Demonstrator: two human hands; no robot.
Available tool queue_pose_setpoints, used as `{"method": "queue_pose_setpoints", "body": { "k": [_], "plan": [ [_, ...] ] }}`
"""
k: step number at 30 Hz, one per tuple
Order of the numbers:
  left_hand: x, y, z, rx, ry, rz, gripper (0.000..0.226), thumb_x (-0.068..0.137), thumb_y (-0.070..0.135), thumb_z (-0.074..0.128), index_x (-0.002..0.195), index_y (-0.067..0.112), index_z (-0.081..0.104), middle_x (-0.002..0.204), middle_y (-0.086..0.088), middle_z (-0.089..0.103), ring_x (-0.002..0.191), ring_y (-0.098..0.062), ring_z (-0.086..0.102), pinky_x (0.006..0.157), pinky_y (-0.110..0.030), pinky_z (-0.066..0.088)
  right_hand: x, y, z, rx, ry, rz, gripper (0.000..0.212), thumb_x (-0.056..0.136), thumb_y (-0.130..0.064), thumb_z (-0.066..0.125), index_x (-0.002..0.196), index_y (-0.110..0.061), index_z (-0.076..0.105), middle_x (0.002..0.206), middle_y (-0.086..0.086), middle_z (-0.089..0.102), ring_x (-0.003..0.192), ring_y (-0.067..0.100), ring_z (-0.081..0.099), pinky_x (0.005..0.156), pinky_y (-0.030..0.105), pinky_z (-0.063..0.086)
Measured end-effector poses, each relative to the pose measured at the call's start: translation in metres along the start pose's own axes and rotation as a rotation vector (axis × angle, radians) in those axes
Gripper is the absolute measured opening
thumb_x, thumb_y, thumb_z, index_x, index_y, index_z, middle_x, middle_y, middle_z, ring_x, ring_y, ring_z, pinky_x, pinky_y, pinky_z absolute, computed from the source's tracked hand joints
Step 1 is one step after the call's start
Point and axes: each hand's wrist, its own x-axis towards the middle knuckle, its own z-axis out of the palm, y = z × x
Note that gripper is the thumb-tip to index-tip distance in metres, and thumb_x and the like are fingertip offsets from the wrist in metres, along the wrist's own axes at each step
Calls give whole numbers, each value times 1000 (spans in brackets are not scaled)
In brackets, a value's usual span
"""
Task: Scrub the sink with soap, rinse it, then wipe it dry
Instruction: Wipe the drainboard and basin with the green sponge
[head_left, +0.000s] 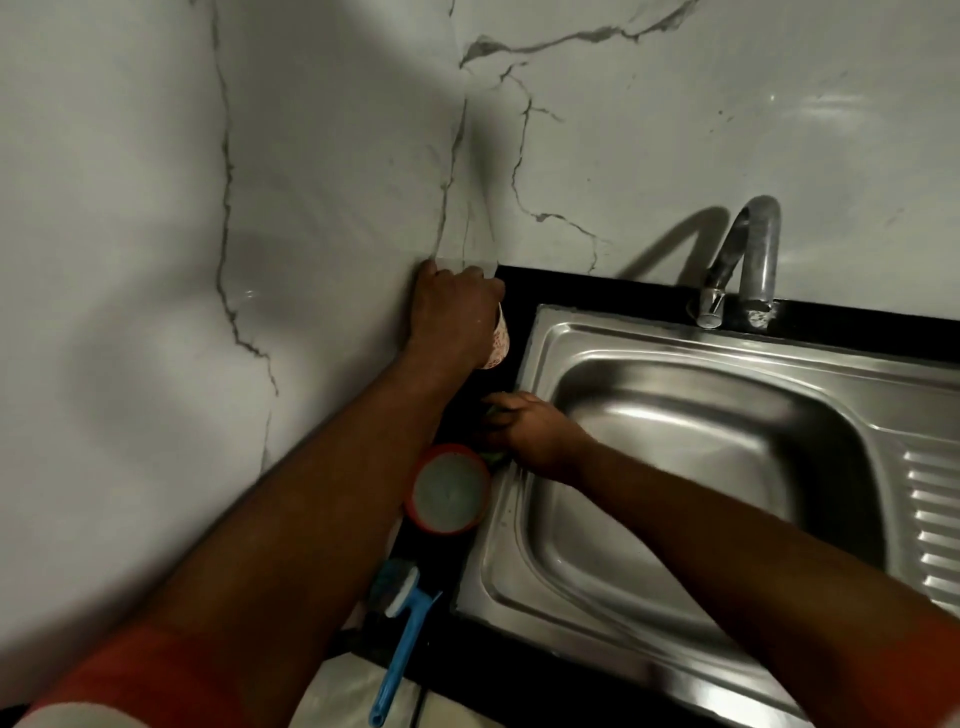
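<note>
Honestly this looks like the very start of the job, nothing scrubbed so far as I can tell. The marble-look wall (311, 156) fills most of the view. Below it, the stainless steel sink (727, 343) sits in the black table (597, 288), and its basin looks bare and dull: no suds, no standing water that I can make out, and the ribbed drainboard (930, 519) looks dry too. The faucet (761, 244) at the back shows no water running. Both arms reach to the strip of table left of the sink. The left hand (457, 317) is up in the back corner by the wall, fingers curled round a small patterned container (500, 340), probably the soap but I can't read it. The right hand (540, 434) is at the sink's left rim, fingers curled over a green scrub pad (492, 457) that's mostly hidden under it. Just nearer is a red-rimmed round tub (449, 491) with greyish stuff inside, then a blue-handled brush (402, 649) lying untouched. So my read: gathering soap and scrubber, with the scrubbing, rinsing and wiping dry all left to do
</note>
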Motion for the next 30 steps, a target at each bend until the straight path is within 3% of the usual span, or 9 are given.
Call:
{"method": "queue_pose_setpoints", "body": {
  "k": [3, 7, 9, 14, 18, 22, 25, 27, 30],
  "plan": [
    [-1, -1, 0, -18, 11, -9, 63, 63, 39, 87, 121, 33, 64, 116, 2, 66, 103, -26, 68, 106, -44, 34, -1, 17, -2, -129, -25, -117, 38, 86, -18, 75, 122, -28, 73, 126, 3, 67, 114, 32, 63, 86, 42, 56],
    [-1, -3, 0, -49, 77, -11, 62, 61, 48, 86, 118, 33, 65, 112, 1, 67, 99, -26, 69, 101, -43, 36, 7, 25, -9, -84, 233, 244, 34, 94, -33, 63, 127, -27, 67, 124, 7, 61, 104, 30, 60, 78, 39, 55],
    [0, -3, 0, -64, 98, -24, 59, 63, 46, 85, 118, 32, 65, 112, 1, 67, 98, -26, 69, 101, -43, 36, 7, 22, -4, -38, 265, 227, 32, 96, -31, 60, 127, -26, 67, 123, 9, 59, 105, 31, 57, 81, 38, 54],
    [3, -4, 3, -76, 62, -27, 67, 61, 35, 88, 124, 33, 63, 115, 2, 66, 100, -25, 67, 103, -43, 34, 1, 29, 10, -16, -238, -135, 51, 101, -14, 57, 149, -31, 50, 157, 4, 42, 149, 32, 32, 114, 48, 37],
    [3, -4, 2, -82, 66, -28, 67, 61, 37, 88, 124, 33, 63, 114, 3, 66, 100, -25, 67, 100, -43, 34, 9, 49, 1, -68, -301, -174, 61, 101, -11, 53, 155, -34, 38, 163, -1, 33, 151, 29, 28, 117, 47, 35],
    [2, -3, 1, -71, 75, -26, 64, 63, 43, 86, 122, 32, 63, 113, 2, 65, 100, -25, 67, 98, -42, 34, 24, 74, -12, -196, -366, 228, 60, 105, -29, 46, 159, -35, 23, 167, 1, 20, 153, 31, 20, 122, 42, 25],
    [0, -3, 3, -61, 66, -18, 62, 65, 45, 86, 121, 32, 63, 113, 2, 65, 99, -25, 67, 100, -42, 33, 27, 92, -25, -135, -379, 625, 61, 105, -25, 40, 161, -32, 18, 169, 3, 11, 154, 30, 15, 121, 43, 28],
    [-3, -2, 7, -62, 26, -10, 61, 65, 43, 86, 121, 31, 64, 113, 3, 66, 100, -26, 67, 105, -43, 31, 17, 96, -37, 46, -178, 860, 55, 101, -20, 45, 155, -32, 38, 163, 7, 32, 147, 29, 35, 115, 41, 37],
    [-5, 2, 14, -51, -42, -5, 61, 63, 47, 87, 117, 32, 64, 111, 3, 65, 100, -25, 67, 109, -45, 26, 8, 97, -47, 390, 350, 1162, 52, 88, -6, 58, 134, -29, 65, 126, 10, 70, 117, 32, 64, 95, 31, 49]
  ]
}}
